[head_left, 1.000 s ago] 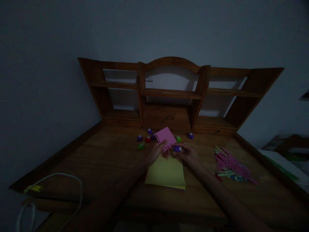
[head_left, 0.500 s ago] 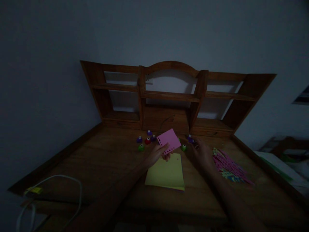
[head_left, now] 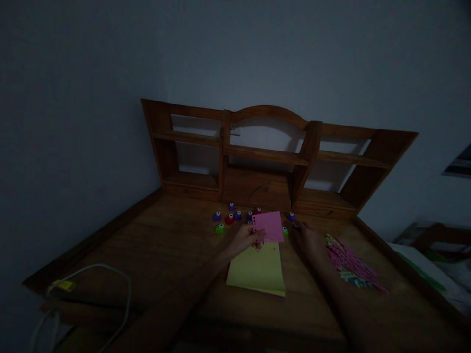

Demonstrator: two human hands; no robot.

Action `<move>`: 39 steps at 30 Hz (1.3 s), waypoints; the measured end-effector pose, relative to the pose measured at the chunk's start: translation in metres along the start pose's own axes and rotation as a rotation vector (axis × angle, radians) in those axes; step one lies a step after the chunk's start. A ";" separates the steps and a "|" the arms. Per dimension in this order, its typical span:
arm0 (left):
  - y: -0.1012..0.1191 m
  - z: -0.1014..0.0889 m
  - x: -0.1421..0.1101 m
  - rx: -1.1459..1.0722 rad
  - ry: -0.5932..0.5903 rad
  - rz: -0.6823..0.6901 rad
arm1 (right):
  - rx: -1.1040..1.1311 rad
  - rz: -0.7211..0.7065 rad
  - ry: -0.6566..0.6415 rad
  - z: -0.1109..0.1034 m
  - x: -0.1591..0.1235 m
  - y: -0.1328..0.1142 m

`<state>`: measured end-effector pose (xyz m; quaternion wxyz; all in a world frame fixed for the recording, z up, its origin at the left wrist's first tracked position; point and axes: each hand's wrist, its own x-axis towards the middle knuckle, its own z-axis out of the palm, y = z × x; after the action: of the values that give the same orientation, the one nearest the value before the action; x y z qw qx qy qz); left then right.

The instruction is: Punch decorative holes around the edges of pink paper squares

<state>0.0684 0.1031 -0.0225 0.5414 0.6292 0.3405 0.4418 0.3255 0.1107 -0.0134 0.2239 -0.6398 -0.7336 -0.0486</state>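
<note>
My left hand pinches a pink sheet of paper, with small shapes punched along its left and lower edges. Under it lies a stack of yellow paper, strewn near its top with tiny pink cut-outs. To the right, my right hand has its fingers closed at a dark purple craft punch, partly hidden by them. Just behind stands another purple punch. A green punch shows at the pink sheet's right edge.
Several purple, red and green punches, including a red one and a green one, stand left of the pink sheet. Pink, yellow and blue pieces are heaped at right. A wooden shelf backs the desk; a white cable hangs front left.
The pink sheet has turned more upright and shifted right with my left hand, uncovering more punches behind it. My right hand stays at the purple punch. The whole view has shifted slightly.
</note>
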 end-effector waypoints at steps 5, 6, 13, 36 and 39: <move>0.012 0.003 -0.003 -0.044 0.011 -0.080 | -0.018 -0.004 -0.025 0.001 -0.002 -0.004; 0.017 0.004 -0.005 -0.049 0.015 -0.084 | -0.031 -0.004 -0.024 0.000 -0.002 -0.005; 0.038 0.002 -0.017 0.018 0.040 -0.100 | -0.009 -0.019 -0.018 0.002 -0.001 -0.005; 0.010 0.001 -0.004 -0.059 -0.001 -0.077 | -0.048 0.031 -0.045 -0.005 -0.004 -0.011; 0.014 0.001 -0.005 -0.082 -0.016 -0.078 | -0.048 0.043 -0.047 -0.010 -0.005 -0.016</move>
<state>0.0668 0.0959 -0.0093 0.5863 0.5962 0.3419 0.4288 0.3136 0.0991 -0.0028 0.1921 -0.6615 -0.7235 -0.0463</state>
